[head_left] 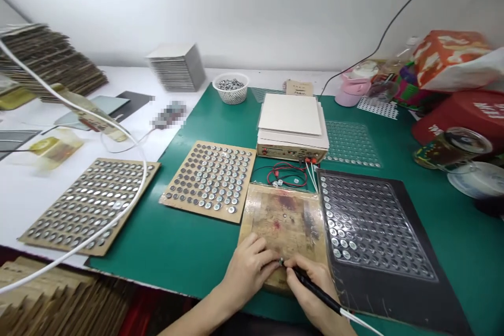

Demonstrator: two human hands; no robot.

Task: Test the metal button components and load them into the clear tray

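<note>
My left hand (250, 266) rests on the worn wooden board (265, 210) and pinches a small round part (281, 261), mostly covered by the fingertips. From the right, my right hand (315, 286) grips a black pen-like probe (315, 287) trailing white wires; its tip meets the small part. Right of the board lies a clear dimpled plastic tray (378, 215) on a black sheet, its left columns partly filled with round silvery parts. To the left, a brown cardboard sheet (167, 200) carries rows of round parts, some dark-topped, others light.
Behind the board stands a beige electrical instrument (279, 152) with red and black leads (289, 176). A white basket (232, 95) holds small metal parts. Another filled cardboard sheet (27, 239) lies left, under a white cable (134, 197). A drink can (452, 147) stands right.
</note>
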